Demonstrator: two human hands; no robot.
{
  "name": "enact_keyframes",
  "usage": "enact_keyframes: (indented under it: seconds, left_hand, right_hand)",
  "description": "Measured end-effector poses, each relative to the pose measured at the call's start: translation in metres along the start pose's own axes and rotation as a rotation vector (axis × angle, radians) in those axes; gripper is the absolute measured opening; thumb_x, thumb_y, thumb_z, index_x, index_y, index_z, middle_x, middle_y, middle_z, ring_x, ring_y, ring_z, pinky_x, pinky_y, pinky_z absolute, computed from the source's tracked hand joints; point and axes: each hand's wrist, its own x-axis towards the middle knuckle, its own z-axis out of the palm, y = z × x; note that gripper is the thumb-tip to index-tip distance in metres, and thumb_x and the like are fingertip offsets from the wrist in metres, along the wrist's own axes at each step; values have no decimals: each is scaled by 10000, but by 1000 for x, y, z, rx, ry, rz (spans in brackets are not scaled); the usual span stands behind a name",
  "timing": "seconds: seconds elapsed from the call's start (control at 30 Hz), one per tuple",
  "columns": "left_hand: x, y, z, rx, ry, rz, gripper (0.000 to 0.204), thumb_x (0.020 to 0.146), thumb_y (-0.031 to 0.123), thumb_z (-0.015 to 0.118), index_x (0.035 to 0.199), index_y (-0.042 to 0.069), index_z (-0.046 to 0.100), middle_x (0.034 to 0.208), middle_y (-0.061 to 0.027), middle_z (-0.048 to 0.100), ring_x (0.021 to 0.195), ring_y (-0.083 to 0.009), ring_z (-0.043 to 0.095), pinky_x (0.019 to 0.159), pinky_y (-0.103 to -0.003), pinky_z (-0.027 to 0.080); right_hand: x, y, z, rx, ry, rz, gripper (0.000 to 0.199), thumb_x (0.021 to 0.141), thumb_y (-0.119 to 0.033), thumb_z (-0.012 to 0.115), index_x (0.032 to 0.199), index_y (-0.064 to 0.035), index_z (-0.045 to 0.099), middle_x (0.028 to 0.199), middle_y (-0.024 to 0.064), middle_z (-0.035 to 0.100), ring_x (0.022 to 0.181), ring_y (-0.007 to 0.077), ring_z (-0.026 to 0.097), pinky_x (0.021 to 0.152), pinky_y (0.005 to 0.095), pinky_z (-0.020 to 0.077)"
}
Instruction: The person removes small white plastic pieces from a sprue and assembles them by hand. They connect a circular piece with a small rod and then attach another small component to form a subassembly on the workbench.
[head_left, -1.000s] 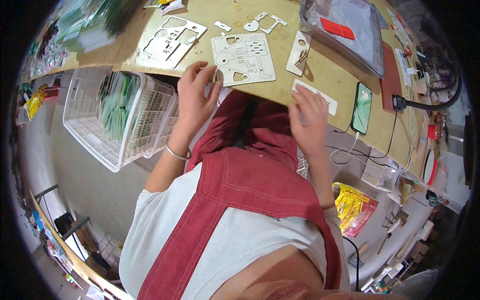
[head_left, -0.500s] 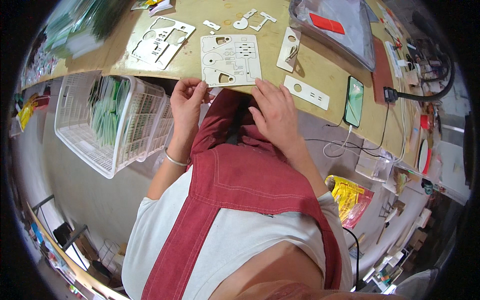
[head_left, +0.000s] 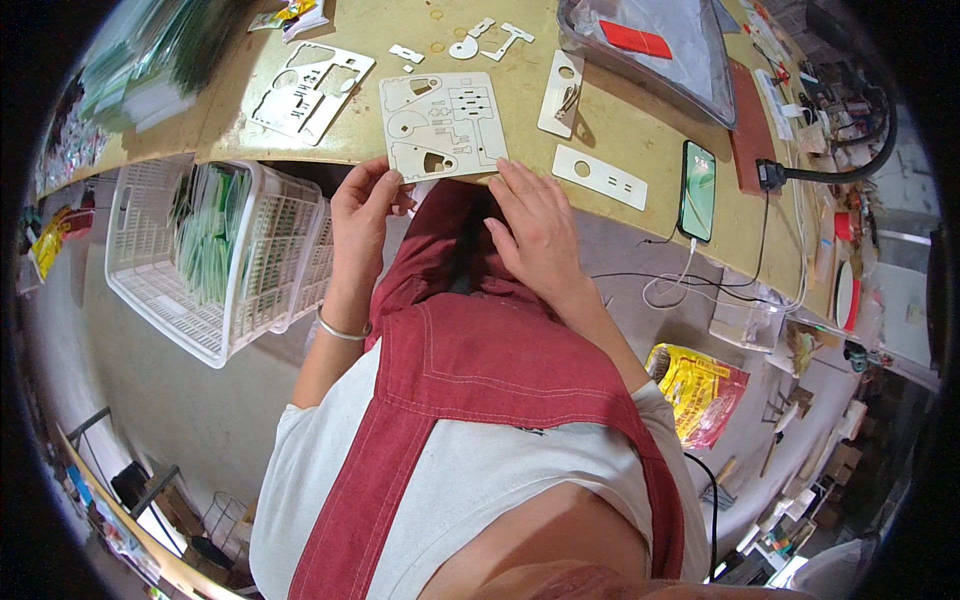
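A pale, flat sheet of press-out parts [head_left: 425,105] lies at the table's near edge, its lower corner slightly over it. Cut outlines and slots cover it, with openings in two wedge-shaped parts. My left hand [head_left: 362,205] pinches its near left corner between thumb and fingers. On its near right corner rest the fingertips of my right hand [head_left: 535,215], fingers stretched out. To the right lie a pale strip with a round hole and slots [head_left: 600,178] and another holed strip [head_left: 553,110] with small pieces standing on it. Left of the sheet lies a partly emptied frame [head_left: 337,107].
Beyond the sheet lie loose pale pieces [head_left: 466,47]. A grey tray [head_left: 650,75] holding a red packet [head_left: 635,39] stands at the far right. Nearer are a phone [head_left: 697,195] and its cable. A white plastic basket [head_left: 240,270] of green-edged sleeves stands below left.
The whole view has shifted slightly, so everything on the table appears a little farther left and lower. Both hands keep nearly the same places on the sheet.
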Motion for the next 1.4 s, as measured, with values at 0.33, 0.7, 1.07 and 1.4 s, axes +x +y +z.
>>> enact_keyframes:
  seconds: [0.33,0.7,1.07,1.4]
  left_hand:
    - [5,-1,-2,44,-17,27,275,1025,139,629,1228,-45,651,949,-73,728,760,-97,634,689,-235,485]
    - [10,-1,-3,21,-32,24,276,1033,137,626,1230,-55,642,945,-79,732,763,-101,634,698,-236,481]
    - [10,-1,-4,36,-46,16,272,1035,133,621,1234,-52,639,961,-93,738,765,-111,643,706,-243,489]
    - [14,0,-11,299,105,213,281,1037,176,650,1226,-32,651,804,-19,666,670,-65,584,566,-220,445]
  right_hand:
    - [1,0,3,10,23,9,461,866,-171,716,1292,-30,610,1463,158,554,1367,326,511,1157,499,355]
    - [4,3,6,32,35,8,420,862,-160,714,1254,-37,627,1441,152,571,1348,320,525,1151,486,360]
    - [5,5,8,57,62,13,421,845,-137,727,1245,-42,635,1431,139,585,1331,315,538,1135,476,368]
    - [2,24,-14,273,156,192,429,885,-162,746,1277,-20,647,1347,149,644,1264,300,600,1075,424,445]
